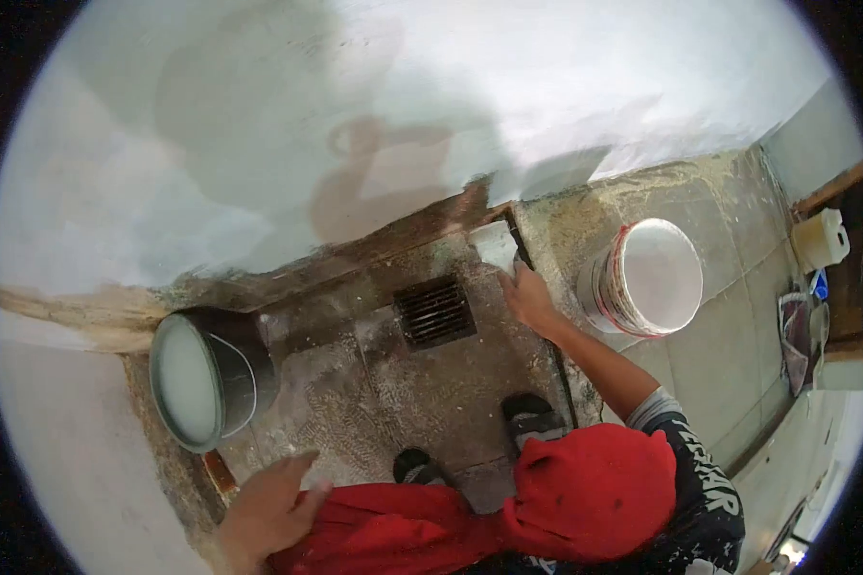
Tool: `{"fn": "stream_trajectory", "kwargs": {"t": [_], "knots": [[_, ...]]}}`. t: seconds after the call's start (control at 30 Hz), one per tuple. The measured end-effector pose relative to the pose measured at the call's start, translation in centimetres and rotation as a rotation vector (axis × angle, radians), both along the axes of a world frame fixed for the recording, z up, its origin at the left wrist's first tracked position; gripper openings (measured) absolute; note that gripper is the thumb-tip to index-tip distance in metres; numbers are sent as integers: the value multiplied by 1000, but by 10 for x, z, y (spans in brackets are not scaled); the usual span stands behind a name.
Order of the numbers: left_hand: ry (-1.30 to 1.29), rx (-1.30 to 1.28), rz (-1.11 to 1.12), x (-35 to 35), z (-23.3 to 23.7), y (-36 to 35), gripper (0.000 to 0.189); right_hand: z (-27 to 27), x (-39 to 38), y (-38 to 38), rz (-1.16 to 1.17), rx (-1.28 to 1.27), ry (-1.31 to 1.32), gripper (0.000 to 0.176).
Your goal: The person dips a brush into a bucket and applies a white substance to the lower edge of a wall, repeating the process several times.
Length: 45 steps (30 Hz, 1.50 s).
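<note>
My right hand (530, 299) is closed around the handle of a scraper (495, 245) with a broad, whitish blade. The blade is at the foot of the wall (422, 86), by the corner of the sunken floor. In the lower left, my left hand (270, 510) hovers with its fingers apart, beside red cloth (384, 517) that covers part of my body. Between the hands, a dark slotted drain grate (434, 311) lies in the stained floor (340, 369).
A dark bucket (249, 369) with pale contents stands left against the wall. To the right, a white bucket (612, 287) sits on the raised tiles (729, 331). A yellowish jug (820, 240) stands farther right. My sandaled feet (532, 419) are below the grate.
</note>
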<state>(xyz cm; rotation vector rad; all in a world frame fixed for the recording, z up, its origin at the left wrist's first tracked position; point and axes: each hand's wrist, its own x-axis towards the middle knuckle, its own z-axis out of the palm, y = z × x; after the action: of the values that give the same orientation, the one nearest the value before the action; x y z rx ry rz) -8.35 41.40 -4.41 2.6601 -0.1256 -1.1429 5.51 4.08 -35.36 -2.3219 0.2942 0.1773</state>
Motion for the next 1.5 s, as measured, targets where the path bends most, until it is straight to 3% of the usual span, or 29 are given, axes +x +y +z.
{"fn": "stream_trajectory", "kwargs": {"t": [0.03,0.17,0.33,0.6,0.8,1.0,1.07,1.3,1.5], "knots": [[-165,-50,-37,-1,-3,3,48,-4,2,1,-6,-11,10,40],[-184,-115,-118,5,-6,-4,50,-20,10,1,-28,-74,45,43],[64,56,-250,11,-14,-15,50,-24,18,4,-11,-126,21,44],[7,44,-229,13,-14,-9,51,-55,34,1,-12,-141,-117,40],[-135,-31,-265,9,-21,-4,49,-38,37,-2,-14,-137,57,39],[-142,-33,-261,10,-24,-1,49,-55,42,-7,-16,-41,-105,40],[-141,-27,-268,11,-24,-2,49,-53,44,-6,-17,-61,22,38],[-112,-52,-235,14,-21,-3,50,-42,50,-2,-59,-82,70,39],[-125,-52,-238,13,-22,2,50,-29,25,1,-97,5,-126,39]]}}
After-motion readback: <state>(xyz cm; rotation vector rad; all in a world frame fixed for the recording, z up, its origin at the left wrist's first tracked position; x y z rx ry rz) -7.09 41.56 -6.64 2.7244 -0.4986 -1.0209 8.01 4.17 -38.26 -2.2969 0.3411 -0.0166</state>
